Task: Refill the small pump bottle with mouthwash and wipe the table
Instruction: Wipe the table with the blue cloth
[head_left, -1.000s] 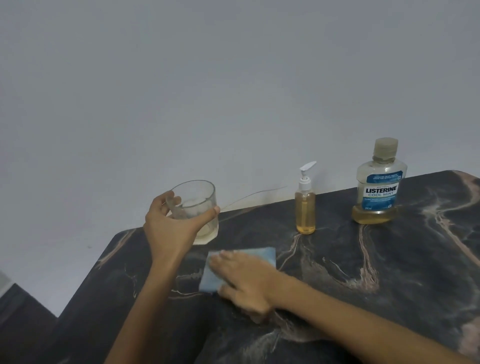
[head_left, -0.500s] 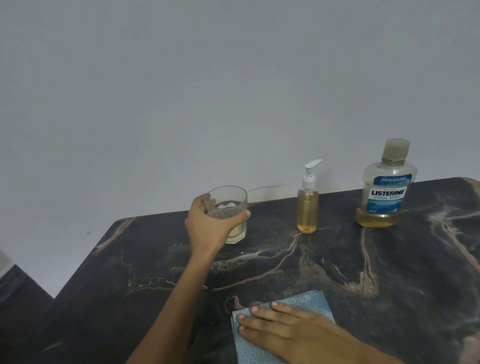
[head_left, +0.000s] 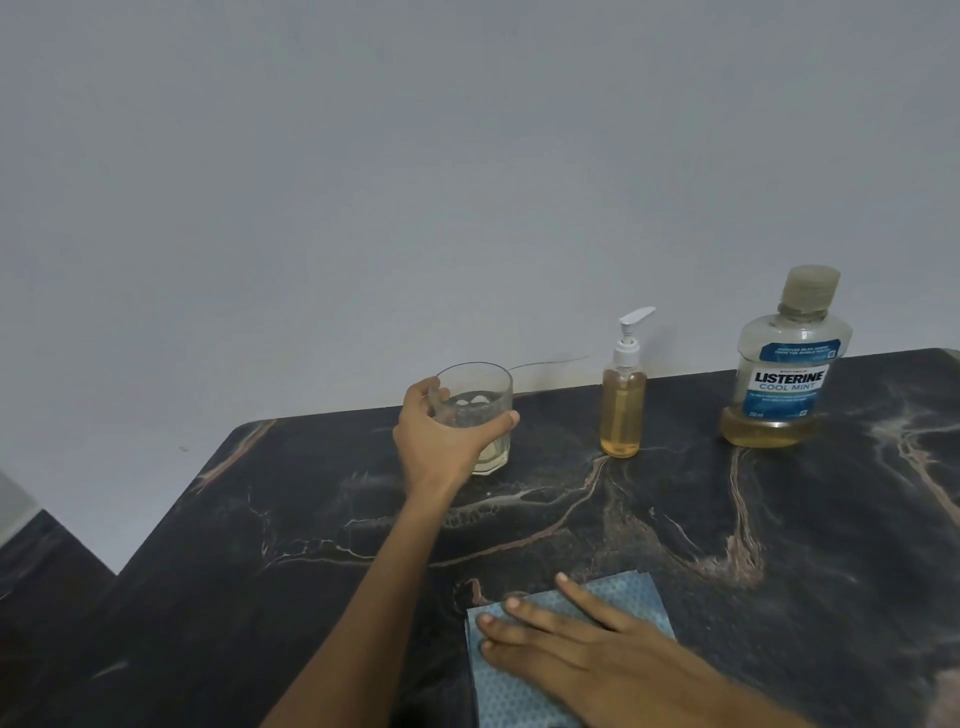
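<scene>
A small pump bottle (head_left: 623, 415) full of amber liquid stands near the table's back edge, its white pump on top. To its right stands a Listerine mouthwash bottle (head_left: 784, 384), capped, with a shallow layer of amber liquid at the bottom. My left hand (head_left: 441, 441) grips a clear glass (head_left: 480, 410) that stands on the dark marble table (head_left: 727, 519) left of the pump bottle. My right hand (head_left: 582, 644) lies flat with straight fingers on a blue cloth (head_left: 628, 597) at the table's near edge.
A plain grey wall rises directly behind the table. The table's left corner is cut at an angle, with a lower dark surface (head_left: 41, 571) beyond it. A thin hairline crack or wire (head_left: 550, 362) runs along the wall behind the glass.
My left hand set the glass down further right, near the pump bottle. My right hand slid the blue cloth from the table's middle toward the near edge.
</scene>
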